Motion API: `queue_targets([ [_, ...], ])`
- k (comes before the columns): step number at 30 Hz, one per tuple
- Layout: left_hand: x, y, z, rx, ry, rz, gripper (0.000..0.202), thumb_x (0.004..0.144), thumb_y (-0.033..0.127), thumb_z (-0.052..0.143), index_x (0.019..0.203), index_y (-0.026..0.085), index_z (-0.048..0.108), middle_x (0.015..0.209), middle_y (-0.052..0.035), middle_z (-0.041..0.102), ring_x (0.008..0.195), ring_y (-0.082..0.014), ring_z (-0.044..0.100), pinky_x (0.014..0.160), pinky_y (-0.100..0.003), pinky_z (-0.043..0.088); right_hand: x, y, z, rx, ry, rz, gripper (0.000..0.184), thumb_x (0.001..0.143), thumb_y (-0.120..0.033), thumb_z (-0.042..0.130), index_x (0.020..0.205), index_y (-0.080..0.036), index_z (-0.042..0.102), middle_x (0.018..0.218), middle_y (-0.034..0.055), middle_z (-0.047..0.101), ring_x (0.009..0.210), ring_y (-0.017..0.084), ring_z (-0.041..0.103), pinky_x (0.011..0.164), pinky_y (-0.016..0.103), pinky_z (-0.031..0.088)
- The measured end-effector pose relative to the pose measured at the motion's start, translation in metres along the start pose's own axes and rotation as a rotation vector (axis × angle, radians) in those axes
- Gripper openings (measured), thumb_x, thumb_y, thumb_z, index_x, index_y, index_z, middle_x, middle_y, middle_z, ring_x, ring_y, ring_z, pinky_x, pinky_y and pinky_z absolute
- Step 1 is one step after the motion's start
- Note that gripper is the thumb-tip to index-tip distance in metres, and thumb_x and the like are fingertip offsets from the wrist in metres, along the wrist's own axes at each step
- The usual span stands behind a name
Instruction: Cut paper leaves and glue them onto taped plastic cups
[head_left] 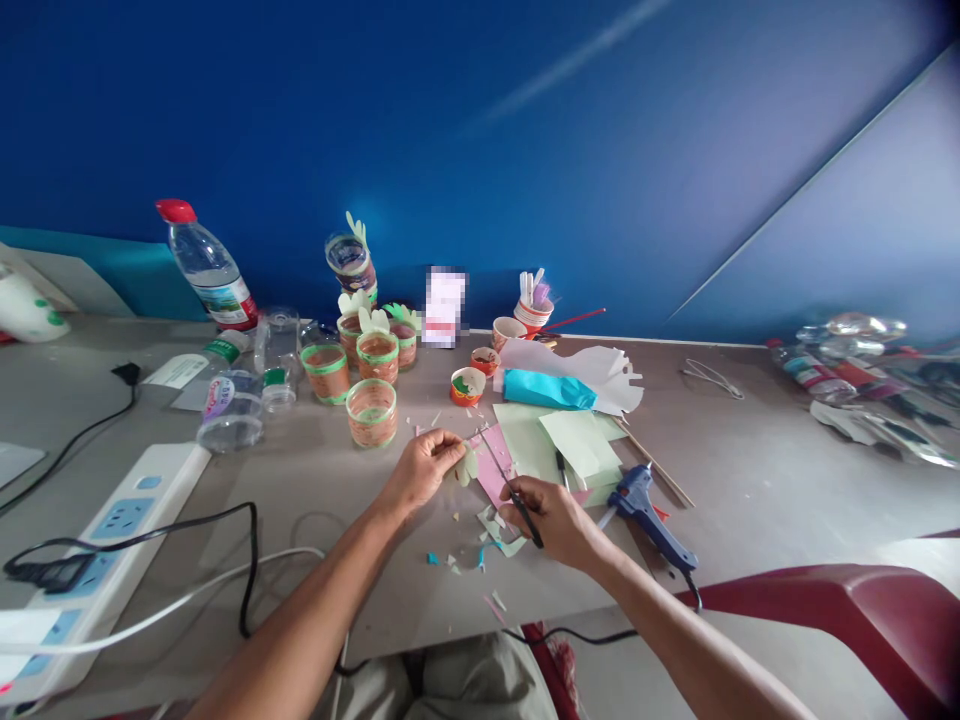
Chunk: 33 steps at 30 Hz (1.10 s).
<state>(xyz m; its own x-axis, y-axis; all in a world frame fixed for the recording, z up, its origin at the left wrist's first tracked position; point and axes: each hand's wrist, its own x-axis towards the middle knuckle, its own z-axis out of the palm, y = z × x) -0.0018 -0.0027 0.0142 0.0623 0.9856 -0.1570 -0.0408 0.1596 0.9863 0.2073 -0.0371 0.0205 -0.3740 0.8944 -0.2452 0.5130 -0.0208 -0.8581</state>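
Note:
Near the middle of the table, my left hand [429,466] pinches a small pale green paper cutout [466,467] with a scalloped edge. My right hand [553,518] grips dark-handled scissors [524,512], whose blades point up and left toward the cutout. Whether the blades touch the paper I cannot tell. Beneath them lies a pink paper sheet [491,462], with pale green paper scraps [491,525] scattered around. Light green paper sheets [577,447] lie beyond my right hand, and a blue glue gun [649,515] rests to its right.
Several brown cups with green rims [373,412] stand left of centre, some with leaf shapes. Paint cups [468,386] and a blue roll [547,389] lie behind. A white power strip [112,560] with cables, a red-capped bottle [212,270] and a red chair [847,620] flank the workspace.

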Motion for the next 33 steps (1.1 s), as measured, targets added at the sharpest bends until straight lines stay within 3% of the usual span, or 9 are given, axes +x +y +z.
queue_targets([
  [3,0.001,-0.002,-0.001,-0.032,0.039,-0.006,0.024,0.064,0.038,0.071,0.071,0.017,0.065,0.064,0.0000,0.063,0.061,-0.0139,0.055,0.059,-0.025,0.041,0.001,-0.001,-0.010,-0.078,0.089,-0.007,0.026,0.079,-0.044,0.061,0.082,-0.019,0.062,0.051,-0.0072,0.037,0.048,0.009,0.031,0.046,0.023,0.024],
  [7,0.001,-0.004,-0.002,-0.121,0.097,-0.007,0.026,0.064,0.037,0.074,0.079,0.017,0.067,0.070,-0.0004,0.063,0.062,-0.0128,0.055,0.058,-0.023,0.040,0.003,-0.012,-0.025,-0.372,0.201,0.046,0.032,0.078,-0.043,0.061,0.102,-0.023,0.064,0.058,-0.0048,0.052,0.052,0.013,0.043,0.052,0.024,0.031],
  [10,0.001,-0.006,-0.003,-0.216,0.124,-0.019,0.033,0.065,0.034,0.073,0.093,0.017,0.066,0.070,0.0009,0.061,0.061,-0.0115,0.054,0.057,-0.023,0.039,0.006,-0.023,-0.034,-0.572,0.172,0.122,0.038,0.077,-0.041,0.061,0.112,-0.025,0.062,0.072,-0.0008,0.064,0.062,0.016,0.055,0.058,0.025,0.034],
  [14,0.005,-0.008,-0.004,-0.383,0.141,-0.018,0.043,0.064,0.029,0.074,0.103,0.016,0.062,0.072,0.0003,0.063,0.062,-0.0119,0.056,0.058,-0.024,0.041,0.013,-0.032,-0.038,-0.699,0.081,0.134,0.038,0.077,-0.031,0.060,0.114,-0.023,0.061,0.082,0.0026,0.069,0.072,0.018,0.060,0.061,0.025,0.033],
  [19,0.006,-0.007,-0.004,-0.462,0.143,-0.031,0.039,0.060,0.026,0.076,0.096,0.015,0.064,0.074,0.0000,0.063,0.062,-0.0105,0.056,0.058,-0.023,0.041,0.023,-0.040,-0.034,-0.771,0.047,0.167,0.044,0.082,-0.036,0.055,0.123,-0.020,0.055,0.081,0.0057,0.070,0.073,0.021,0.062,0.058,0.026,0.031],
  [24,0.004,-0.005,-0.003,-0.511,0.155,-0.053,0.033,0.055,0.024,0.079,0.082,0.016,0.061,0.070,0.0014,0.063,0.062,-0.0099,0.055,0.058,-0.022,0.041,0.027,-0.048,-0.025,-0.889,0.092,0.104,0.030,0.088,-0.032,0.050,0.109,-0.018,0.066,0.100,0.0125,0.070,0.086,0.025,0.065,0.062,0.029,0.035],
  [26,0.004,-0.005,-0.002,-0.541,0.143,-0.052,0.032,0.055,0.024,0.080,0.078,0.017,0.058,0.066,0.0027,0.061,0.061,-0.0102,0.055,0.059,-0.023,0.042,0.028,-0.049,-0.021,-0.808,0.157,0.019,0.028,0.088,-0.027,0.048,0.106,-0.019,0.068,0.101,0.0106,0.070,0.088,0.024,0.065,0.066,0.029,0.038],
  [29,0.004,-0.006,-0.001,-0.588,0.125,-0.046,0.032,0.056,0.025,0.080,0.074,0.018,0.055,0.065,0.0033,0.062,0.062,-0.0109,0.057,0.062,-0.024,0.043,0.030,-0.050,-0.013,-0.482,0.217,-0.109,0.028,0.086,-0.028,0.050,0.107,-0.022,0.067,0.095,0.0048,0.071,0.080,0.018,0.064,0.068,0.027,0.043],
  [33,0.003,-0.005,-0.001,-0.685,0.133,-0.052,0.034,0.056,0.024,0.082,0.074,0.018,0.053,0.069,0.0025,0.065,0.064,-0.0115,0.060,0.065,-0.026,0.046,0.039,-0.047,0.003,-0.117,0.217,-0.148,0.030,0.082,-0.032,0.053,0.107,-0.019,0.066,0.093,0.0038,0.069,0.067,0.014,0.060,0.064,0.026,0.046],
])
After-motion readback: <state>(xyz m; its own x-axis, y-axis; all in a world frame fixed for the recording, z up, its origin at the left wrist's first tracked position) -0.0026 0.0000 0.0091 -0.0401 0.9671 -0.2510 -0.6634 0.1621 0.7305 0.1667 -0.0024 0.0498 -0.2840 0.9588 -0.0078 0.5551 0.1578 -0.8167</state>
